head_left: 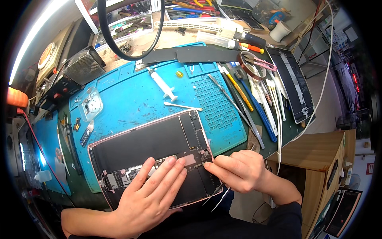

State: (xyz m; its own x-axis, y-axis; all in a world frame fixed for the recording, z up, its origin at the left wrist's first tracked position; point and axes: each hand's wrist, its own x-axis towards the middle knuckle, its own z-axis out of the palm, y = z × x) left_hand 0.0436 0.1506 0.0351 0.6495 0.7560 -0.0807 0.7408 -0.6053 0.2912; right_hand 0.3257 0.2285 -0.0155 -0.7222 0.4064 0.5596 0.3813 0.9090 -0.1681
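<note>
An opened tablet (147,137) with a pinkish rim lies at a tilt on the blue work mat, its black batteries, circuit board and connectors bare. My left hand (153,189) rests flat across its lower middle, fingers stretched out and covering part of the board. At the tablet's right edge, my right hand (238,171) is closed, thumb and forefinger pinched against the frame. Thin metal tweezers (221,199) appear tucked in that hand, two slim prongs sticking out below it. Anything small between the pinched fingertips is hidden.
On the blue mat (131,99) lie a syringe (162,83), a cotton swab (183,106) and a clear parts box (90,104). Brushes, tweezers and pry tools (254,103) crowd the right side, beside another tablet part (292,85). A black cable (104,28) loops overhead.
</note>
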